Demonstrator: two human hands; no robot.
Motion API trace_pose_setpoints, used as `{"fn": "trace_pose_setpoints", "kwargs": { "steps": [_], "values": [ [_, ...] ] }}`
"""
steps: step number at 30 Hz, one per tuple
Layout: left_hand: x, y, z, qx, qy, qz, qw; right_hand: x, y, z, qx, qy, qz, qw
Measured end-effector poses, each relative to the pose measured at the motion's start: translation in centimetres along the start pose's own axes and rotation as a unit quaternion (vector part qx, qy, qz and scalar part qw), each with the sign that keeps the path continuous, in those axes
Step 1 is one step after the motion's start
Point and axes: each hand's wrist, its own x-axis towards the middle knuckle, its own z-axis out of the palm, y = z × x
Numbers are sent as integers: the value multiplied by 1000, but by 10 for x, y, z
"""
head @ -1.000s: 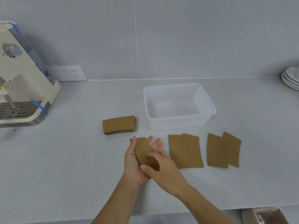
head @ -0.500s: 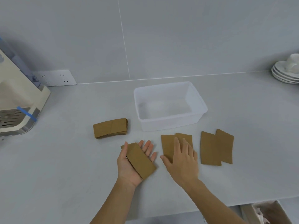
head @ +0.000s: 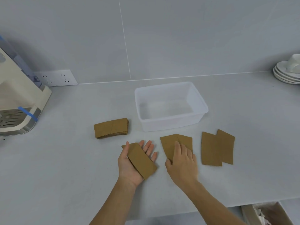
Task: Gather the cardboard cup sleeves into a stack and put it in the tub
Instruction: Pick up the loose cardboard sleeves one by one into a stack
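My left hand (head: pixel 129 166) lies palm up on the counter with flat brown cardboard sleeves (head: pixel 142 160) resting across it, thumb at their edge. My right hand (head: pixel 182 161) presses flat on two overlapping sleeves (head: pixel 170 142) just to the right. Another overlapping pair of sleeves (head: pixel 216 148) lies further right. A neat stack of sleeves (head: pixel 111 130) sits to the left of the empty translucent white tub (head: pixel 170 125), which stands behind the hands.
A cream water dispenser (head: pixel 19 101) fills the left edge, with a wall socket strip (head: pixel 56 78) beside it. White saucers and a cup (head: pixel 289 72) stand at the far right. A cardboard box (head: pixel 267 213) sits below the counter's front edge.
My right hand left the sleeves in my left palm and moved right onto the middle pair of sleeves. The view has shifted slightly rightward.
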Motion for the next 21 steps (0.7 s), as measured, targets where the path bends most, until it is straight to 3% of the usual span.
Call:
{"fn": "trace_pose_setpoints", "kwargs": {
  "steps": [7, 15, 21],
  "values": [
    [0, 0, 6, 9, -5, 2, 1000, 0, -10, -23, 83, -2, -17, 996],
    [-7, 2, 8, 79, -18, -6, 997, -17, -46, -38, 240, -29, -88, 966],
    [-14, 4, 6, 52, -64, -3, 997, -29, -64, -25, 255, -56, -108, 959]
  ]
}}
